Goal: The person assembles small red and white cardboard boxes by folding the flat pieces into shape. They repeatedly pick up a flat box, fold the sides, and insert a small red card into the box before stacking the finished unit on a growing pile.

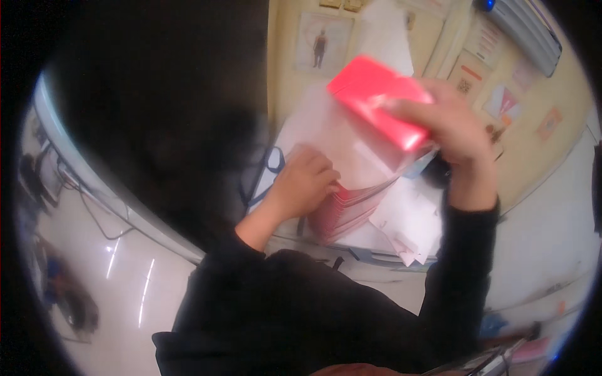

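Note:
My right hand (pixel 454 122) is raised at the upper right, closed round a bright red, flat, box-like piece (pixel 370 94). Its thumb lies across the glossy face; motion blurs the piece, so its exact kind is unclear. Lower and to the left, my left hand (pixel 304 182) has its fingers curled on the top corner of a stack of red folded pieces (pixel 345 216). Layered edges show down the stack's side. The tips of the left fingers are partly hidden. Both hands are bare, with black sleeves above the wrists.
White paper sheets (pixel 411 216) lie on the table to the right of the stack. Behind, a cream wall carries a poster (pixel 324 41) and several notices. A dark panel (pixel 157 125) fills the left side. A grey device (pixel 527 34) is at the upper right.

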Demonstrator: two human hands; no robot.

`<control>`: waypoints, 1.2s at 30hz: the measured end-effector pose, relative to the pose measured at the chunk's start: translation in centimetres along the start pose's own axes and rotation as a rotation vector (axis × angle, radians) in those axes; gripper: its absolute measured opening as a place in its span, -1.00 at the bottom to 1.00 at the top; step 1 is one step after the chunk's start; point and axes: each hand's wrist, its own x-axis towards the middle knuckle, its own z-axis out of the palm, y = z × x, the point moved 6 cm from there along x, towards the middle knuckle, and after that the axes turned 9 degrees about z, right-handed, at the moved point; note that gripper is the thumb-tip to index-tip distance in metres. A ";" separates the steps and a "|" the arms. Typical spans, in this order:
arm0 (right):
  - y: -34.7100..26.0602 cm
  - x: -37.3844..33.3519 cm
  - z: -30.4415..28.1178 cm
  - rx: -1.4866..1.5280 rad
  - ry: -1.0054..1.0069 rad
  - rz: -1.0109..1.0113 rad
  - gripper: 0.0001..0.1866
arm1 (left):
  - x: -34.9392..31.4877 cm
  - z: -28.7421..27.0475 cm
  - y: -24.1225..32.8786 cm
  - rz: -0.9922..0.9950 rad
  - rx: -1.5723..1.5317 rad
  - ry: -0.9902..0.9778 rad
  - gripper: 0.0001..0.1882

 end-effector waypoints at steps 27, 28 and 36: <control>8.9 -0.8 8.9 -0.876 0.178 -0.139 -0.62 | -1.9 1.4 1.7 0.086 -0.074 0.259 -0.75; 9.2 0.1 7.6 -0.912 0.237 -0.189 -0.61 | -1.3 1.1 2.2 0.124 -0.037 0.336 -0.72; 17.7 7.6 -1.7 -0.848 0.178 0.236 -0.38 | 0.0 3.1 2.4 0.174 -0.050 0.213 -0.55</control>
